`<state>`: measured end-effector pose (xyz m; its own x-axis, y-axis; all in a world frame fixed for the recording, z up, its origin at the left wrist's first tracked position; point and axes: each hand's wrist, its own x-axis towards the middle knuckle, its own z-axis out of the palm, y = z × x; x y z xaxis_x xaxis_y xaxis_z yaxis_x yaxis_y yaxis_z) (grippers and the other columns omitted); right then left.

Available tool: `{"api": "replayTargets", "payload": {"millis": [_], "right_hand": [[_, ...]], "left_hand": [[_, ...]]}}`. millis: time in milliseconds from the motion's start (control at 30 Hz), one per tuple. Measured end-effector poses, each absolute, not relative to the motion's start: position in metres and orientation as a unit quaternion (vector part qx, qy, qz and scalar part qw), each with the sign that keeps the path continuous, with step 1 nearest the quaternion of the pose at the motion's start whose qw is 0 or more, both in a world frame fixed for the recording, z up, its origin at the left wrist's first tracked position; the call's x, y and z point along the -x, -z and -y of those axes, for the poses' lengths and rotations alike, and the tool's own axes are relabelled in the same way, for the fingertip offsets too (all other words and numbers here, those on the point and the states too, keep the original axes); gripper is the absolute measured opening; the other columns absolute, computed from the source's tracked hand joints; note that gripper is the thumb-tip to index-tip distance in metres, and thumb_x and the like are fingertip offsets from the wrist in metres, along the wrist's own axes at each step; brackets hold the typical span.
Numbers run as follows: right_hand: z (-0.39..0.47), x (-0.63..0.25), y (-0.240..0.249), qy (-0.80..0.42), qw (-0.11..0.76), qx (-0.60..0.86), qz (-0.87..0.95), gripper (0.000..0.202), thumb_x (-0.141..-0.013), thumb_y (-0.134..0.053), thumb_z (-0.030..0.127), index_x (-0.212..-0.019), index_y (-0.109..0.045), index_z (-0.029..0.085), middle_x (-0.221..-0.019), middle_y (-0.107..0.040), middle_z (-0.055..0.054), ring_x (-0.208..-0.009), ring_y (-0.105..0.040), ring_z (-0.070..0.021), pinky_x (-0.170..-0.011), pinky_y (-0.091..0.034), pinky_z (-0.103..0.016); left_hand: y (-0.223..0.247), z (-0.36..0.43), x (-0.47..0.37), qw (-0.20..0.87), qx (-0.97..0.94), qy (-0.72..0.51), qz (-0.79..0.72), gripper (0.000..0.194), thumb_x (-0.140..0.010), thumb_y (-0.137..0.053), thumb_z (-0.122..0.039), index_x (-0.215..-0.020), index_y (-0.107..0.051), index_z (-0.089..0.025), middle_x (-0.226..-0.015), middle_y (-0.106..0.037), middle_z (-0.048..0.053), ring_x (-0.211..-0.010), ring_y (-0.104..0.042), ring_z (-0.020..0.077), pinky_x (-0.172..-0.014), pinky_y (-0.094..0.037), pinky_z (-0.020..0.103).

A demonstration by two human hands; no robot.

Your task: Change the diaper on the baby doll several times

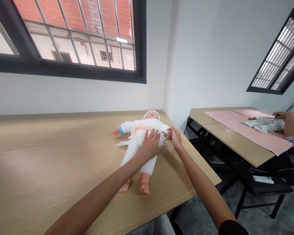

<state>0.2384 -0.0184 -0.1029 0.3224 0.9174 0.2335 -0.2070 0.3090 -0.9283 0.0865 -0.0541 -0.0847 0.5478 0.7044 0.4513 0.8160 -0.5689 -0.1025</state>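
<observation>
A baby doll (129,156) in a white suit and white cap lies on its back on the wooden table (51,163), head away from me. A white diaper (139,130) with a coloured print is around its hips. My left hand (150,143) rests flat on the front of the diaper, fingers spread. Beside the diaper's right edge, my right hand (175,137) has its fingers pinched together over the doll's sleeve; what is between them is hidden. On the left side, a white diaper tab (122,143) sticks out on the table.
To the right stands a second table (235,143) with a pink mat (247,130). Another person's hand (283,115) is over a clothed doll (264,124) there. A black chair (269,187) is below. Behind my table are a wall and a barred window (88,36).
</observation>
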Motion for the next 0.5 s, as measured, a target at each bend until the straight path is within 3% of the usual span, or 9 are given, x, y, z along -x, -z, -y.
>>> {"api": "replayTargets", "payload": {"millis": [167,267,367,500], "right_hand": [[0.019,-0.238,0.102,-0.391,0.692,0.439,0.42,0.033,-0.075,-0.056,0.051,-0.07,-0.057,0.018,-0.048,-0.051,0.005,-0.042,-0.048,-0.009,-0.047,-0.038,-0.023],[0.019,-0.236,0.103,-0.376,0.685,0.444,0.438,0.034,-0.075,-0.056,0.051,-0.07,-0.057,0.018,-0.048,-0.049,0.005,-0.042,-0.046,-0.0087,-0.047,-0.038,-0.023],[0.02,-0.231,0.107,-0.371,0.67,0.449,0.46,0.037,-0.075,-0.056,0.054,-0.065,-0.054,0.018,-0.048,-0.047,0.005,-0.043,-0.044,-0.0093,-0.047,-0.038,-0.024],[0.022,-0.223,0.113,-0.343,0.648,0.458,0.503,0.041,-0.077,-0.055,0.056,-0.061,-0.049,0.019,-0.052,-0.05,0.003,-0.049,-0.046,-0.0111,-0.049,-0.038,-0.025]], "left_hand": [[0.049,0.041,-0.06,-0.018,0.897,0.181,0.404,0.042,-0.093,-0.033,-0.045,-0.127,-0.053,-0.032,-0.143,-0.046,0.002,-0.133,-0.038,0.0262,-0.11,-0.021,0.052],[0.025,0.029,-0.03,-0.043,0.83,0.262,0.491,0.04,-0.093,-0.031,-0.043,-0.116,-0.058,-0.024,-0.129,-0.058,0.005,-0.121,-0.048,0.0241,-0.105,-0.03,0.042],[0.02,0.02,-0.006,-0.065,0.762,0.26,0.59,0.036,-0.088,-0.036,-0.044,-0.096,-0.06,-0.017,-0.107,-0.065,0.009,-0.101,-0.057,0.0263,-0.087,-0.041,0.037],[0.035,0.014,0.003,-0.204,0.717,0.285,0.603,0.033,-0.083,-0.042,-0.049,-0.079,-0.054,-0.018,-0.078,-0.063,0.004,-0.074,-0.058,0.021,-0.065,-0.041,0.028]]}}
